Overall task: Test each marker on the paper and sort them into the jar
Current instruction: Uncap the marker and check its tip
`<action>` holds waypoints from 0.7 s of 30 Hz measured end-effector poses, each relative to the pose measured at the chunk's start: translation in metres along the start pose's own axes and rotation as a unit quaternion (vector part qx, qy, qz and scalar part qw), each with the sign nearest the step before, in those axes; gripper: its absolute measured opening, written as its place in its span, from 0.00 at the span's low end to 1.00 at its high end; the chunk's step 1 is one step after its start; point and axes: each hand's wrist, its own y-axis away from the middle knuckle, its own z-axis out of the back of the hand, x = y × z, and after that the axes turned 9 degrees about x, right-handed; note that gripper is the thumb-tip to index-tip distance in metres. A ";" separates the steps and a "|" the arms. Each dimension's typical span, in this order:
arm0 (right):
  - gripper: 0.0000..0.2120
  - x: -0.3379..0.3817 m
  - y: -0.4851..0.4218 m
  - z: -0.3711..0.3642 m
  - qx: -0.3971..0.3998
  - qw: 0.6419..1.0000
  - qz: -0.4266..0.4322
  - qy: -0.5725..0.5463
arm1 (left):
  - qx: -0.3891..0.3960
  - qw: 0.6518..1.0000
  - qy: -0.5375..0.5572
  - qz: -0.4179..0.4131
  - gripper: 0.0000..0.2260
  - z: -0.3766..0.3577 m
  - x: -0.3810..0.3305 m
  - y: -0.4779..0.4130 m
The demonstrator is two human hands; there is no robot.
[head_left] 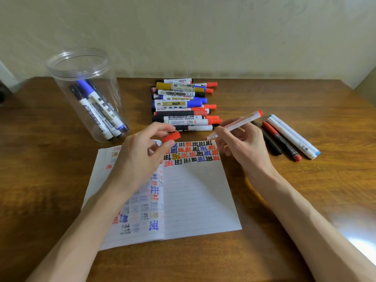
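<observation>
Above the paper, your right hand gripped the uncapped red marker; your left hand pinched its red cap.

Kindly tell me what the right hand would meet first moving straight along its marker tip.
Its marker would probably reach the red cap pinched in the left hand first; depth is unclear.

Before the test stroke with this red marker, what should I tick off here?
1. Cap off the red marker: ok, the left hand pinches the red cap.
2. Right hand grips the marker: ok.
3. Nib touching the paper: not ok, it is held off the top edge.
4. Blank lines free below the test marks: ok.
5. Jar open on top: ok.
</observation>
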 end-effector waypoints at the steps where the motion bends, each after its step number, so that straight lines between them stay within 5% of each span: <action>1: 0.09 0.004 -0.002 -0.003 0.011 1.000 0.002 0.007 | -0.018 1.000 0.012 0.004 0.13 0.000 0.000 0.000; 7: 0.04 0.031 -0.018 -0.031 0.086 0.995 0.027 -0.041 | -0.069 0.997 0.023 0.021 0.09 0.002 0.001 -0.002; 21: 0.07 0.011 -0.016 -0.037 0.105 0.982 0.014 -0.158 | -0.040 0.999 0.025 0.015 0.09 0.001 0.004 -0.003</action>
